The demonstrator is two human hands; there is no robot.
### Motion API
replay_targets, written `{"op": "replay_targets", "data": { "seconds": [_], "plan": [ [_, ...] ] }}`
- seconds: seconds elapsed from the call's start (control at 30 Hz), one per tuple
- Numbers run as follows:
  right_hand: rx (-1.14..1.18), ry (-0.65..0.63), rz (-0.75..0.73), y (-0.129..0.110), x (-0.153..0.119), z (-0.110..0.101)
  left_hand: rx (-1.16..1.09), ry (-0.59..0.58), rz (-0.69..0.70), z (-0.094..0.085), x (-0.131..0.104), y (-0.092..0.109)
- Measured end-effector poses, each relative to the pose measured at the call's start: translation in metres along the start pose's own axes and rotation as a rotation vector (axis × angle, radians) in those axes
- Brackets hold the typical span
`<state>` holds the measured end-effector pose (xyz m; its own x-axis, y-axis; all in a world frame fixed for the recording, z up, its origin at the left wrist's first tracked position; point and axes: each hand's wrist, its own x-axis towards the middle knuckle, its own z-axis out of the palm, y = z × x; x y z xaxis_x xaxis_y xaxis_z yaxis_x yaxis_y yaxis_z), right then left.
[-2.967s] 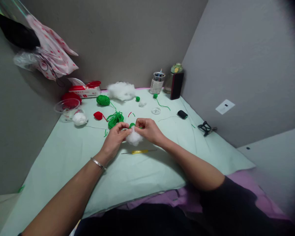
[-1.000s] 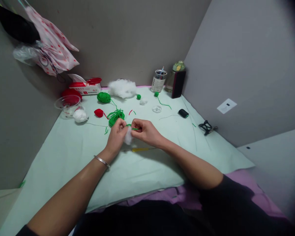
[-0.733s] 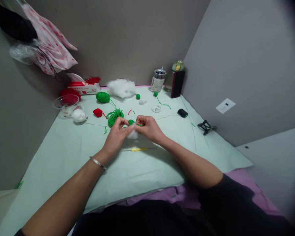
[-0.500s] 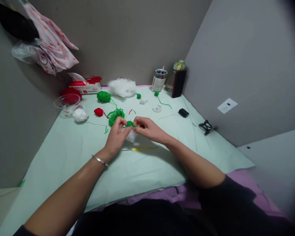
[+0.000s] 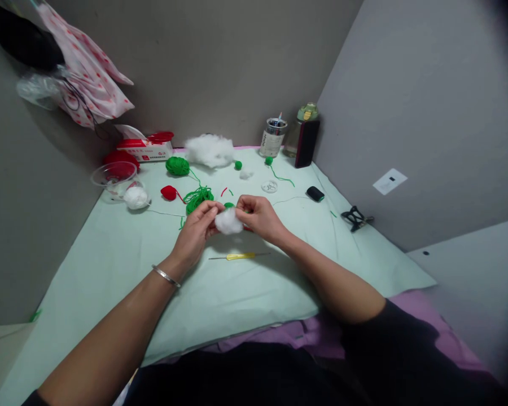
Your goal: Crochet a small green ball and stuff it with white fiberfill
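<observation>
Stuffing is pinched by the fingertips of the left hand and the right hand, a small green piece showing behind it, beyond the yellow-handled hook laid on the bench. Beyond that hook and to its left, a green skein, a red yarn ball and a white yarn ball are placed.

The cloth holds two small green balls, one bottle, one yellow tool
</observation>
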<state>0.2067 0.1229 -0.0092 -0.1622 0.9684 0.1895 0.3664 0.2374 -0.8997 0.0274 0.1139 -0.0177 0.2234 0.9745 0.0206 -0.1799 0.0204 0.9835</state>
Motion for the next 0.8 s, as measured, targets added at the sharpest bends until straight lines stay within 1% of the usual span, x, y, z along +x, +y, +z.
{"op": "replay_targets", "data": {
  "seconds": [0.07,0.17,0.27,0.37,0.47,0.53,0.63,0.73,0.8],
  "plan": [
    [0.014,-0.011,0.005,0.0,0.001,-0.002,-0.002,-0.009,-0.001,-0.001,0.001,0.0],
    [0.034,-0.05,-0.005,-0.004,-0.001,-0.001,0.014,0.014,0.033,-0.002,0.003,-0.003],
    [0.048,-0.116,-0.021,-0.013,-0.006,0.0,0.046,0.056,0.086,-0.003,0.005,-0.007],
    [0.038,-0.175,-0.039,-0.024,-0.01,0.002,0.088,0.126,0.146,-0.003,0.006,-0.01],
    [0.008,-0.178,-0.042,-0.027,-0.011,0.005,0.106,0.173,0.191,-0.001,0.004,-0.012],
    [-0.007,-0.144,-0.03,-0.024,-0.01,0.007,0.101,0.15,0.183,0.0,0.003,-0.012],
    [-0.028,-0.081,-0.009,-0.015,-0.006,0.009,0.079,0.071,0.135,0.001,0.0,-0.011],
    [-0.044,-0.029,-0.002,-0.009,-0.004,0.006,0.056,0.012,0.103,0.0,-0.001,-0.008],
    [-0.047,-0.02,-0.01,-0.009,-0.004,0.003,0.053,-0.009,0.101,-0.002,0.0,-0.007]
  ]
}}
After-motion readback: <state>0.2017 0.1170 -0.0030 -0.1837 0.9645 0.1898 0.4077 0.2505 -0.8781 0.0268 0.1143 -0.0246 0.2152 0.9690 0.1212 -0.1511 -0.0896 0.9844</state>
